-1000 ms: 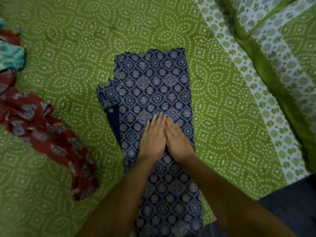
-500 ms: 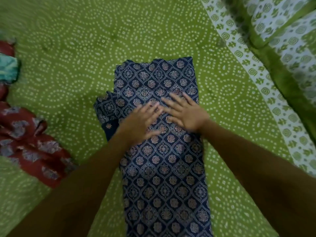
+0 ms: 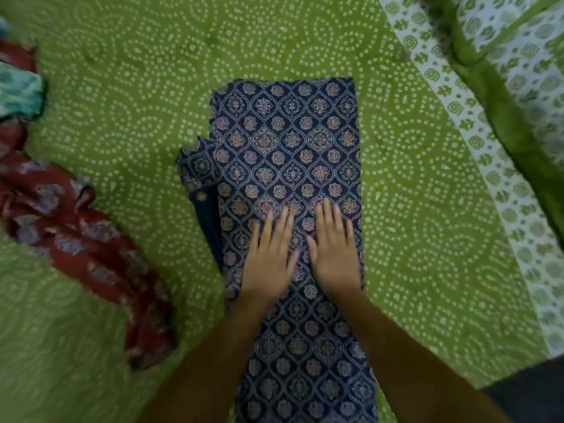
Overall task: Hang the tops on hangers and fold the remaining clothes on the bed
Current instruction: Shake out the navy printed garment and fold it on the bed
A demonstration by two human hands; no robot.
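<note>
A navy blue patterned garment [image 3: 290, 141] lies folded into a long strip down the middle of the bed, with a sleeve part sticking out on its left side. My left hand [image 3: 270, 257] and my right hand [image 3: 332, 248] rest flat on it side by side, fingers straight and pointing away from me. Both palms press the cloth about halfway along the strip. Neither hand holds anything.
The bed wears a green dotted sheet [image 3: 128, 123]. A crumpled red patterned garment [image 3: 79, 239] lies at the left, with a teal cloth [image 3: 18, 93] above it. A green and white bordered cloth [image 3: 503, 96] lies bunched at the right. A dark area shows at the lower right corner.
Both hands have slid back toward me along the blue garment and now lie parallel with fingers together; half a second ago they were further up with fingers spread.
</note>
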